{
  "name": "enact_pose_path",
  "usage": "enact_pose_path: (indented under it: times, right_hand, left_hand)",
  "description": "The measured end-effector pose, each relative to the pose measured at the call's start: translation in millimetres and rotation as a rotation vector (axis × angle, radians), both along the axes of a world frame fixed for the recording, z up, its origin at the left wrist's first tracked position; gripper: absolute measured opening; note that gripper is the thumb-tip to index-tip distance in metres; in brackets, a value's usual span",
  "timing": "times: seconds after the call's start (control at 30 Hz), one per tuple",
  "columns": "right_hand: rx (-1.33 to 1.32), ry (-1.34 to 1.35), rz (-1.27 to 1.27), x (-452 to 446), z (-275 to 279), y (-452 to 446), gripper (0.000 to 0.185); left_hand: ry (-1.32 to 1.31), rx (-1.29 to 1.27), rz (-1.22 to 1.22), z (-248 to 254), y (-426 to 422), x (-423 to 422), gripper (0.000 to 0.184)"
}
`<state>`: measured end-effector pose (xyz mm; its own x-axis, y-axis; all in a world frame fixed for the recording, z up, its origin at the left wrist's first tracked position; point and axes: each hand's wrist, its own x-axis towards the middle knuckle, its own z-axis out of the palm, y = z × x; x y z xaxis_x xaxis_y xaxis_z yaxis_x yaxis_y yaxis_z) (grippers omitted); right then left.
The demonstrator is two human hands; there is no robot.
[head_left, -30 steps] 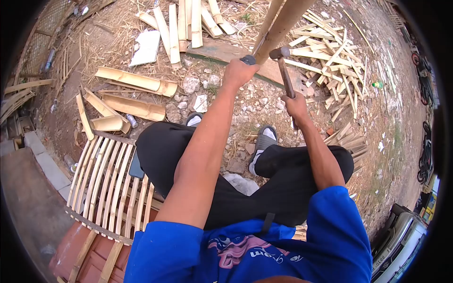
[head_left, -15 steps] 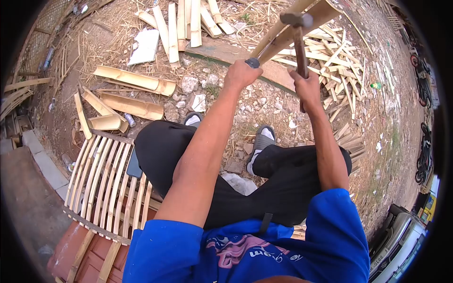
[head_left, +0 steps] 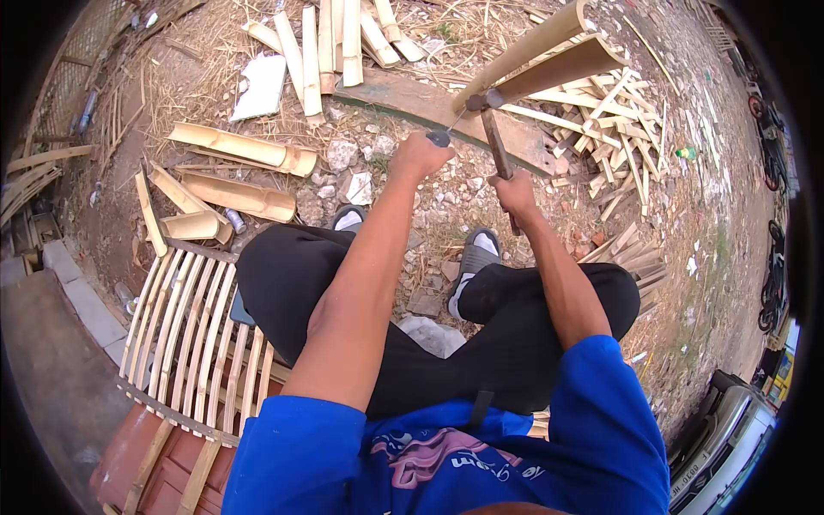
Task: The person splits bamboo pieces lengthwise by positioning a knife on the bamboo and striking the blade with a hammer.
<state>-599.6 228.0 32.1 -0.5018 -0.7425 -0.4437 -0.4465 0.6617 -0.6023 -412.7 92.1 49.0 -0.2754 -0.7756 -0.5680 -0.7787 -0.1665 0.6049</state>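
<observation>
Stony ground [head_left: 455,206] lies open at twelve o'clock, between two shoes [head_left: 479,256] and the near edge of one board [head_left: 390,96]. Two bamboo pieces [head_left: 525,53] lean toward one o'clock, their low ends partly hidden by the hammer [head_left: 498,148]. The right hand [head_left: 517,196] is wrapped round its shaft; the left hand [head_left: 421,157] closes on one dark handle [head_left: 439,137], its thin blade blurred.

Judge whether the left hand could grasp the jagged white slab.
Probably not: the left hand grips a black-handled tool, though only pale stones and yellowish split bamboo lie before the slab.
</observation>
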Motion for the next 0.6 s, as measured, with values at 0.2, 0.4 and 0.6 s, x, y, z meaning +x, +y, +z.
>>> enact_pose_path:
  times: [0.2, 0.4, 0.6]
  right_hand:
    - [-0.162, -0.095, -0.059, 10, 5, 3, 0.024]
    - [-0.206, -0.009, -0.020, -7, 58, 7, 0.032]
    - [-0.260, 0.103, -0.161, -33, -11, 54, 0.032]
  left_hand:
    - [-0.003, 0.052, 0.036, -10, -6, -5, 0.068]
    - [0.064, 0.076, 0.062, -15, -13, -3, 0.063]
    - [0.176, 0.122, 0.144, -24, -14, -1, 0.055]
